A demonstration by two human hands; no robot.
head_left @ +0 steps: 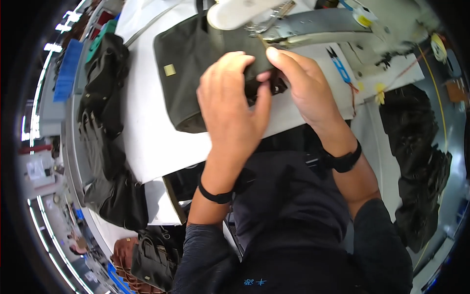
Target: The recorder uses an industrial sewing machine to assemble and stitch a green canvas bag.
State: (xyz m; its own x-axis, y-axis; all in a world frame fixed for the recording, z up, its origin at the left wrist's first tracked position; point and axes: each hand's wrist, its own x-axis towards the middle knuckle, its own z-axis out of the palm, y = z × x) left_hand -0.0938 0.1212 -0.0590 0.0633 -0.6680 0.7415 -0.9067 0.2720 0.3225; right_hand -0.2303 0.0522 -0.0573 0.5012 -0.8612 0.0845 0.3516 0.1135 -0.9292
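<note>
A dark olive bag [182, 90] with a small gold-coloured plate lies on the white work table, under the sewing machine's head. My left hand [226, 98] grips the bag's near right part, its fingers bent over the fabric and its thumb on the right side. Opposite it, my right hand [309, 85] holds the bag's right edge, thumb on top by the end of a zipper [265, 43]. The other fingers of that hand are partly hidden, and the fabric between both hands is dark and bunched. Blue thread snips [339, 66] lie to the right of my right hand.
The sewing machine [318, 27] spans the far side, with metal parts [269, 19] close above the bag. More dark bags [105, 103] line the table's left edge. Dark pieces [413, 157] hang at the right. Brown and black bags [155, 257] sit low at left.
</note>
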